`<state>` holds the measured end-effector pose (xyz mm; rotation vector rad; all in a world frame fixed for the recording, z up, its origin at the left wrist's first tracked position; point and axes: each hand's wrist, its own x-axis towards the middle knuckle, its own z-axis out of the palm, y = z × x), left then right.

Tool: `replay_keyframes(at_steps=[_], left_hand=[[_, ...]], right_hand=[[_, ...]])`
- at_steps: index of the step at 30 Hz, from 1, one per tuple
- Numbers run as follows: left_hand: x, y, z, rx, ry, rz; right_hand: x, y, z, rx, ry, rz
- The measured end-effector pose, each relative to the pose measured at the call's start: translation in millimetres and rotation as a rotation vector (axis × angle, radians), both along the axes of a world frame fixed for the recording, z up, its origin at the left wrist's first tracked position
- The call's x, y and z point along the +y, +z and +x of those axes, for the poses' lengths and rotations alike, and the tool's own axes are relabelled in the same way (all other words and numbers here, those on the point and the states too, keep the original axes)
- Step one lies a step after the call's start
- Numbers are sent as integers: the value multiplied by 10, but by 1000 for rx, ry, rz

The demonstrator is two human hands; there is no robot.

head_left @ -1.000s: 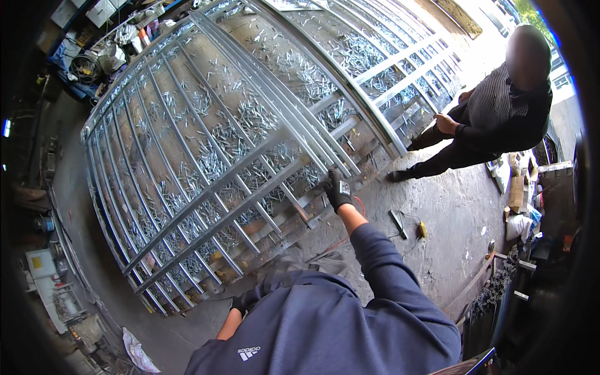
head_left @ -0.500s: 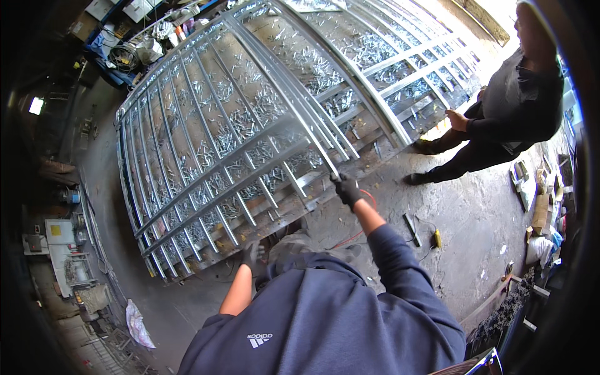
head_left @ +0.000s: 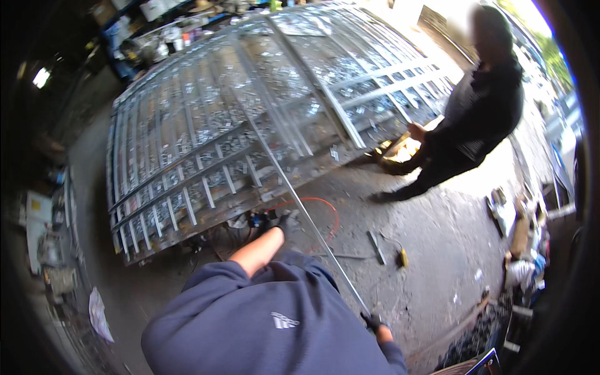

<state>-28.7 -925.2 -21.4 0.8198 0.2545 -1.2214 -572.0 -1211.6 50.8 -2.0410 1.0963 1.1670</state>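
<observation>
We'd judge this part-done: 1 long bar (head_left: pixel 317 230) is partly off the counter (head_left: pixel 315 164), near end gripped in our closed R hand (head_left: pixel 375 323), far end not yet clear. Other bars (head_left: pixel 344 120) lie there, unheld. L hand (head_left: pixel 284 224) nr. bar: blurred, can't tell grip.

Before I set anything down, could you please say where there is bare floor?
Mostly bare concrete lies between the yellow device and white bag. Metal pieces and rails crowd the table; the held bar and orange hose clutter its near side.
</observation>
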Motion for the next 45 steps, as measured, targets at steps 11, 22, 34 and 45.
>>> replay_keyframes(at_steps=[11,22,34,45], left_hand=[[-378,-3,71,88,451,247],[-477,-243,1299,65,569,403],[-500,-372,1648,116,540,373],[-214,-270,1695,-18,421,374]], right_hand=[[901,140,174,-444,-467,188],[969,775,-749,-245,-512,34],[1189,1239,-277,-96,-524,-103],[885,743,-105,-289,-648,50]])
